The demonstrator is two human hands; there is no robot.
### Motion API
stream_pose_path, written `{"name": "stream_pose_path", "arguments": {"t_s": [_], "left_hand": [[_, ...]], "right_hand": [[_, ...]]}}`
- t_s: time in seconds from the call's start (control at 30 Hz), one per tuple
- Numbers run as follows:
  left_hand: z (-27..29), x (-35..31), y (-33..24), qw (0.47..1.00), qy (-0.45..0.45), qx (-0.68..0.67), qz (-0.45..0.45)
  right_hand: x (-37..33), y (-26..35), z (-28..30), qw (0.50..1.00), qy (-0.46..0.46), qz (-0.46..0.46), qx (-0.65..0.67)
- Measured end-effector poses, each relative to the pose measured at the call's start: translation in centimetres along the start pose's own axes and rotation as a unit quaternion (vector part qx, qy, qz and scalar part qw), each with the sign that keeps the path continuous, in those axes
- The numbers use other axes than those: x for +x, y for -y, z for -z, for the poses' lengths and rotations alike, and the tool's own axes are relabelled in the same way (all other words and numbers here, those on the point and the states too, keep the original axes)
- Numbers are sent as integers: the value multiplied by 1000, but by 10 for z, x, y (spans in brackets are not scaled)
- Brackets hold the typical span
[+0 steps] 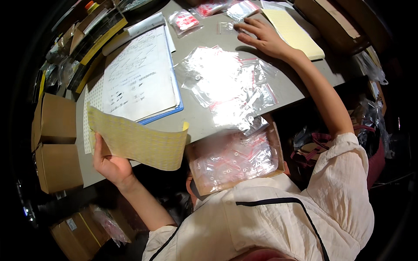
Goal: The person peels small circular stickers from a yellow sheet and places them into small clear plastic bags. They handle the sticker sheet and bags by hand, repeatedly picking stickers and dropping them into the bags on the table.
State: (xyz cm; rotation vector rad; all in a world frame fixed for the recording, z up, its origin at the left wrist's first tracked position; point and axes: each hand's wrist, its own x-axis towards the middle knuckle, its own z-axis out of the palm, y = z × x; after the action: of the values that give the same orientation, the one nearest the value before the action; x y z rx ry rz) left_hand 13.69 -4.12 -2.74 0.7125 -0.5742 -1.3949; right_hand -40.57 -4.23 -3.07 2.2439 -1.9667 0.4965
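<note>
My left hand (112,163) pinches a curling yellow sticker sheet (143,141) by its left end, above the table's near-left edge. Thin rows run across the sheet. Far off at the back, my right hand (263,38) reaches over the table with fingers stretched and apart. Its fingertips are beside a small clear zip bag (225,28); whether they touch it I cannot tell. Between my arms lies a glaring heap of clear zip bags (217,78) with small parts inside. A cardboard box (278,150) against my body holds many more such bags.
On the left, an open notebook with handwritten pages (139,78) lies on a blue clipboard (174,108). Cardboard boxes (58,167) stand at the table's left edge. At the back are bags with red contents (183,21); a yellow pad (294,35) lies to the right.
</note>
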Motion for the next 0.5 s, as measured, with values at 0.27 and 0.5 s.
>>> {"name": "stream_pose_path", "arguments": {"t_s": [0.27, 0.5], "left_hand": [[-2, -5, -1, 1000, 13, 11, -1], [-14, -9, 4, 1000, -17, -2, -14]], "right_hand": [[-60, 94, 15, 980, -20, 51, 193], [-83, 138, 38, 950, -86, -7, 300]]}}
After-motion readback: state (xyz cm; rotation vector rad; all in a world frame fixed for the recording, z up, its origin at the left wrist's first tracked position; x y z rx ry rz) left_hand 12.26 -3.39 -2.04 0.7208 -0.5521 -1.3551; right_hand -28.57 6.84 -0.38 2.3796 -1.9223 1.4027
